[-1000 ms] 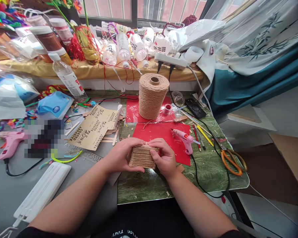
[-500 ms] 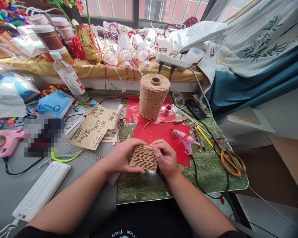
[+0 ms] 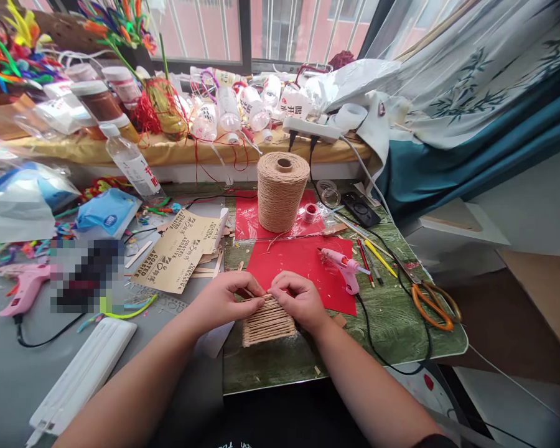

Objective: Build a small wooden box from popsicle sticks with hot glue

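Observation:
A small twine-wrapped panel is held over the green wood-patterned table, its rows of brown cord running side to side. My left hand pinches its upper left edge between thumb and fingers. On the upper right edge, my right hand grips with thumb and bent fingers. The fingertips of both hands nearly meet at the far edge, which they partly hide. Beyond the hands stands a large spool of twine on red sheets.
To the right lie a pink glue gun, pencils and orange-handled scissors. Sandpaper and craft sticks are on the left, near a white power strip. A bottle leans by the crowded sill.
The twine-wrapped panel has tipped and come lower, showing more of its face. My left hand has moved from around its side to the upper edge, closer to my right hand.

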Motion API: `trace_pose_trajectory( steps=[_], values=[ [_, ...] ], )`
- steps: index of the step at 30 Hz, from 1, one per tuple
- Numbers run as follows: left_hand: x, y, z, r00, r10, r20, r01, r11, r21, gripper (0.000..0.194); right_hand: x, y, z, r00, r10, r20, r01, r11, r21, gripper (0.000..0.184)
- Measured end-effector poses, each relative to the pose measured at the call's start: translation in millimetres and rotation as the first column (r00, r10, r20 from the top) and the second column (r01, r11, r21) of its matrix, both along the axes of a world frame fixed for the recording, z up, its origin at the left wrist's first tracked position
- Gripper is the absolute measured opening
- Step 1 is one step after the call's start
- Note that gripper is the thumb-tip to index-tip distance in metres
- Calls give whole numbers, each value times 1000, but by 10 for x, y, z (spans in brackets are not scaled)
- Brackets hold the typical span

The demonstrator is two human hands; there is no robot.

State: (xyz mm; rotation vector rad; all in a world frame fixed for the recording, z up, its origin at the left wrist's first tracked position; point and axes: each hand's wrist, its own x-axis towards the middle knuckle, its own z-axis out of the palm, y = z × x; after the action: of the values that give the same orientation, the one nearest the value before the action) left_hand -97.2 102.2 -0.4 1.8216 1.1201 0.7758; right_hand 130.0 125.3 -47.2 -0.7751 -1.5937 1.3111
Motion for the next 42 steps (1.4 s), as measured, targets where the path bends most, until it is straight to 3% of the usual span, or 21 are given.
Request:
trace_pose_trajectory(
  steps=[5,8,10,12,13,14,16,17,18,19,21,24,27,31,36,40,42],
  values=[
    [-5,-10,-39,998,56,2,-56,998,-13,23,-52,37,39,998,36,58,-35,999,-19,29],
    [5,7,-129,988,73,134,-52,987,-155,28,-18,-39,187,992,-7,126,5,1000,16,25],
    [20,20,-187,966,88,243,-17,960,-278,32,96,-177,325,976,-117,185,95,988,123,16],
    [32,32,-226,944,96,315,24,933,-358,34,301,-351,431,945,-248,215,177,936,303,15],
    [34,37,-238,935,98,340,41,925,-378,35,429,-429,452,927,-321,192,222,886,406,17],
    [34,43,-245,927,100,361,53,918,-392,35,566,-490,446,894,-428,129,311,803,508,16],
    [24,52,-254,912,104,396,71,912,-403,33,838,-543,356,742,-650,-167,584,502,638,13],
    [16,56,-260,906,103,410,79,912,-403,31,961,-534,279,614,-721,-323,721,344,602,16],
    [8,60,-267,901,101,421,86,911,-403,30,1072,-507,188,531,-777,-338,786,303,539,14],
    [0,63,-277,897,97,431,97,909,-406,28,1169,-467,90,471,-829,-302,835,307,457,13],
    [-9,67,-302,885,91,456,123,899,-419,26,1319,-364,-100,469,-877,-103,850,417,322,29],
    [-8,72,-331,862,91,499,171,874,-454,26,1435,-190,-309,602,-777,186,764,628,151,60],
    [-3,72,-329,860,91,502,184,863,-471,29,1435,-6,-382,741,-618,263,645,764,-19,71],
    [-8,71,-318,880,96,464,154,868,-472,31,1330,220,-294,782,-562,268,597,799,-67,71],
    [-14,73,-337,875,77,478,179,866,-467,30,1247,341,-102,836,-409,366,482,865,-135,56],
    [-8,74,-330,858,73,508,206,858,-471,30,1218,152,76,796,-467,386,550,824,-138,51],
    [-12,76,-319,856,70,512,212,856,-472,30,1165,-53,244,845,-436,310,498,852,-159,49]
  ],
)
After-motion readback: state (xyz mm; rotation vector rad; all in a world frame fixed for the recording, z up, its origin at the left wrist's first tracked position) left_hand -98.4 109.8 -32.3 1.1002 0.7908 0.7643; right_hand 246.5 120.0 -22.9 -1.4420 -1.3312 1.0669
